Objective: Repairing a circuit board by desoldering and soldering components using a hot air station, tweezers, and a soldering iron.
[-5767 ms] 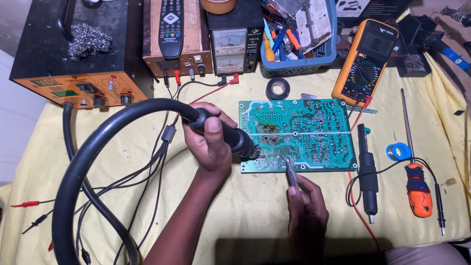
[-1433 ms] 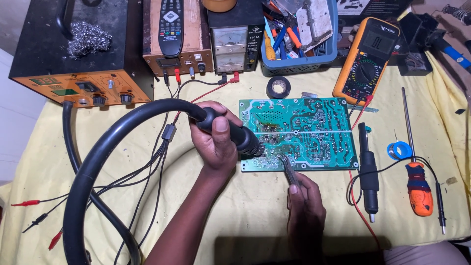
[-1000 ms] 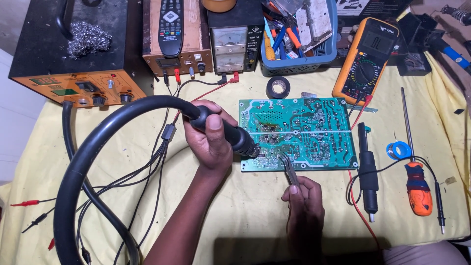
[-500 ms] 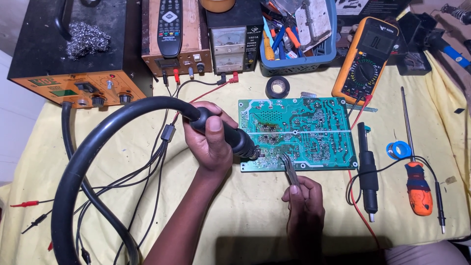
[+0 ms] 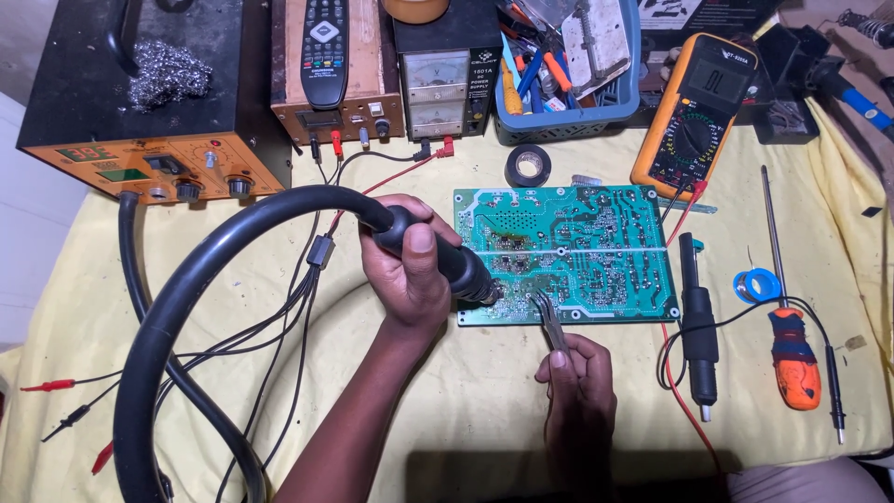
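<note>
In the head view, your left hand (image 5: 407,270) is closed around the black hot-air handpiece (image 5: 438,254), a smooth round grip whose metal nozzle points down at the near left corner of the green circuit board (image 5: 566,253). A thick black rubber hose (image 5: 196,307) leaves the handpiece and makes a big loop to the left and near side. Your right hand (image 5: 579,396) pinches thin metal tweezers (image 5: 550,319), and their tips touch the board just beside the nozzle. The two hands are apart, each one clamped on its own tool.

The board is flat and rectangular, with many small shiny solder points, and it lies in the middle of the wrinkled yellow cloth (image 5: 466,410).

Right of the board lie a black pen-shaped tool (image 5: 697,326) with a cable, a small blue reel (image 5: 755,285) and a screwdriver with an orange handle (image 5: 793,359). Far right leans an orange multimeter (image 5: 695,116) with a round dial. Just beyond the board is a roll of black tape (image 5: 528,167). At the far edge stand a blue plastic basket (image 5: 568,102) full of tools, a small power supply (image 5: 445,88) with two pale meters, a wooden-coloured box with a black remote control (image 5: 324,51) on top, and at far left an orange-fronted black station (image 5: 140,130) with a ball of steel wool (image 5: 168,73). Thin red and black wires (image 5: 307,279) cross the cloth under the hose
</note>
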